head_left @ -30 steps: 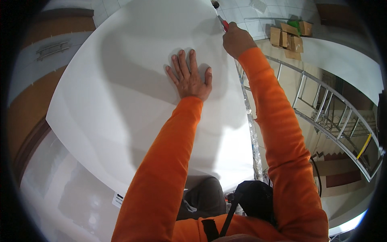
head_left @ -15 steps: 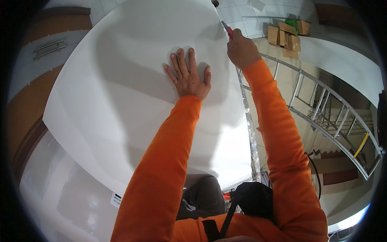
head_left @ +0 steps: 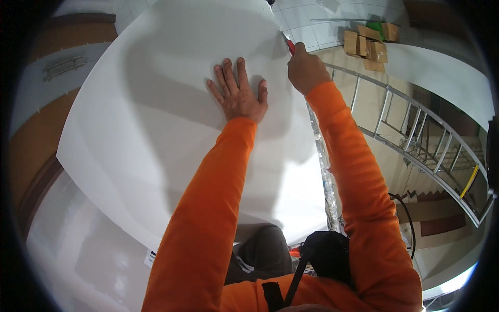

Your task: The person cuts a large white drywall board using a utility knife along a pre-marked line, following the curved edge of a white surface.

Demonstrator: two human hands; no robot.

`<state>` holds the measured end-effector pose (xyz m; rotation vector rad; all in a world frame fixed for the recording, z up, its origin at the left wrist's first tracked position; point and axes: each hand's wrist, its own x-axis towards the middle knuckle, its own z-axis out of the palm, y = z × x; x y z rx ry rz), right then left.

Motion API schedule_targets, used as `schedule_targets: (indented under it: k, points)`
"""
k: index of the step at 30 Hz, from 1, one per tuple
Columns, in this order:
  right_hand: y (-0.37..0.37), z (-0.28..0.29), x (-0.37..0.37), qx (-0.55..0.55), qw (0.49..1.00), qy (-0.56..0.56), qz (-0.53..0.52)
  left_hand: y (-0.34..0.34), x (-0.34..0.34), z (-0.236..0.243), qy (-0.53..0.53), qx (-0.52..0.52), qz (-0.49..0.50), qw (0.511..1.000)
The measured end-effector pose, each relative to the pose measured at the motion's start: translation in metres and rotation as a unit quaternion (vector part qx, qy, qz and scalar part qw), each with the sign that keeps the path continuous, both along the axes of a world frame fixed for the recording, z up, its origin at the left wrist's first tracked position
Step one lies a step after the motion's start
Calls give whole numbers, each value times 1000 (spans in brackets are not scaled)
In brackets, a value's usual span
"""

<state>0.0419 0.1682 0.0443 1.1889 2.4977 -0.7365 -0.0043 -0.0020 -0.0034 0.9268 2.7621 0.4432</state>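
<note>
Left fingers [head_left: 230,78] spread on white sheet [head_left: 182,130] | right fingers [head_left: 298,58] gripping red tool [head_left: 290,47], mostly hidden | sheet cropped above

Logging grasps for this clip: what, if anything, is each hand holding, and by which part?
The right hand holds a red-handled tool by its handle. The left hand holds nothing, lying spread on the white sheet.

Sheet [head_left: 156,135]: plain white, greyed where I see shadow.
Sleeves [head_left: 208,208]: solid bright orange.
Hand tool [head_left: 290,47], near one o'clock: red.
Ladder [head_left: 414,129], three o'clock: silver-grey, one yellow strip [head_left: 469,181].
Cartons [head_left: 376,51], between one and two o'clock: brown.
</note>
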Motion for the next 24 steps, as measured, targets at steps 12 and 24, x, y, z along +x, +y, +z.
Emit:
schedule_targets:
  k: [12,24]
  points:
    - [1,3,0,-20,1000,-13,-8,-3,1,1,2,-1,-10,1000]
    - [-26,2,145,-83,987,-3,-136,-6,3,6,3,-31,-23,999]
